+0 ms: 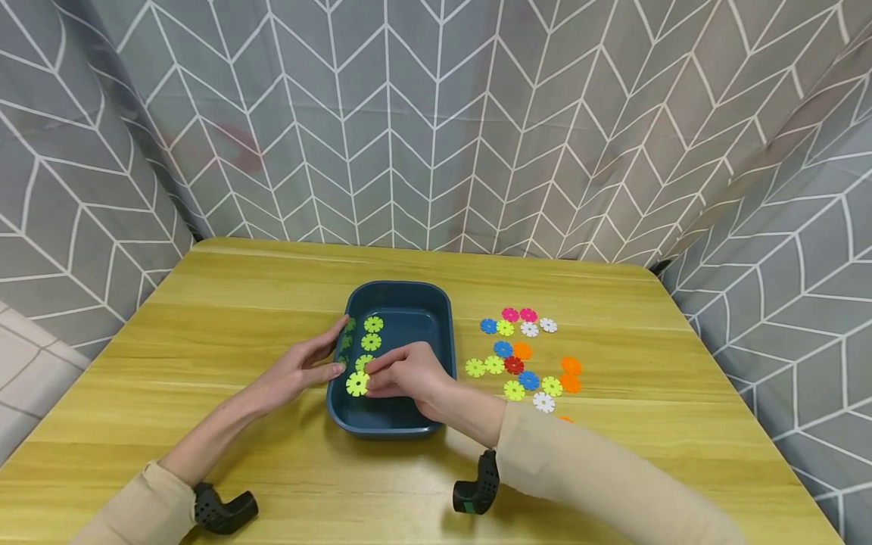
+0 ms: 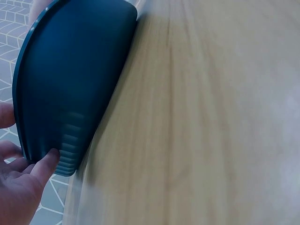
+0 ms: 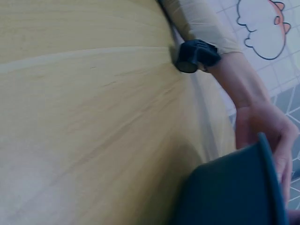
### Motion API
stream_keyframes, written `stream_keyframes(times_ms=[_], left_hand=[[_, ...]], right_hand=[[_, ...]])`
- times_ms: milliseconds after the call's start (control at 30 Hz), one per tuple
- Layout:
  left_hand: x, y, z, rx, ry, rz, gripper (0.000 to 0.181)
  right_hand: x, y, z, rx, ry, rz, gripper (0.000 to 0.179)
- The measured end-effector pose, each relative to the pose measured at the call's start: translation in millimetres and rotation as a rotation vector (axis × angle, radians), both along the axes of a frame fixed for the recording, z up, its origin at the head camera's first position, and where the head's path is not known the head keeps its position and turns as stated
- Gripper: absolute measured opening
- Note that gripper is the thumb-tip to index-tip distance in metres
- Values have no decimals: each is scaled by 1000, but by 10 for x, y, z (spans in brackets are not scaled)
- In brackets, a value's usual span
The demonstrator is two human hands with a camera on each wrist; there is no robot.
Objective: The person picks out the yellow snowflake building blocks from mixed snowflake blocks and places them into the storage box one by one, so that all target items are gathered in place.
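Lime disc, pinched by the right hand over a blue tray, left hand gripping its wall (hands apart)

A yellow-brown wood-grain tabletop has rounded rear corners. A grey curtain printed with white chevron lines hangs behind the tabletop and along both sides. White square tiles show at the left edge. The right wrist view shows a black-and-orange cartoon outline on a white, grid-lined surface.
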State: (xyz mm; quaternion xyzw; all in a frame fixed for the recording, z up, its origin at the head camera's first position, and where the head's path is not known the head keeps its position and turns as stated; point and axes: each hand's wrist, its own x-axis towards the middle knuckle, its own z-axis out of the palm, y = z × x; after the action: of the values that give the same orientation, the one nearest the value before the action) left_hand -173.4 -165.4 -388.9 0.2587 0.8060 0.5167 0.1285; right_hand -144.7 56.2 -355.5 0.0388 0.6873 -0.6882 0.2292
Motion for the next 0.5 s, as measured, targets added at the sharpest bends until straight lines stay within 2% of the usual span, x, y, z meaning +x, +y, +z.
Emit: stream_keyframes(times_ms=[200,500], left_hand=[[-1,5,0,5,7,-6,70],[1,11,-6,20,3,-12,71]], right_hand=[[42,-28,-70,80,-7,32,17],[26,-30,-102,125,-6,36,15]])
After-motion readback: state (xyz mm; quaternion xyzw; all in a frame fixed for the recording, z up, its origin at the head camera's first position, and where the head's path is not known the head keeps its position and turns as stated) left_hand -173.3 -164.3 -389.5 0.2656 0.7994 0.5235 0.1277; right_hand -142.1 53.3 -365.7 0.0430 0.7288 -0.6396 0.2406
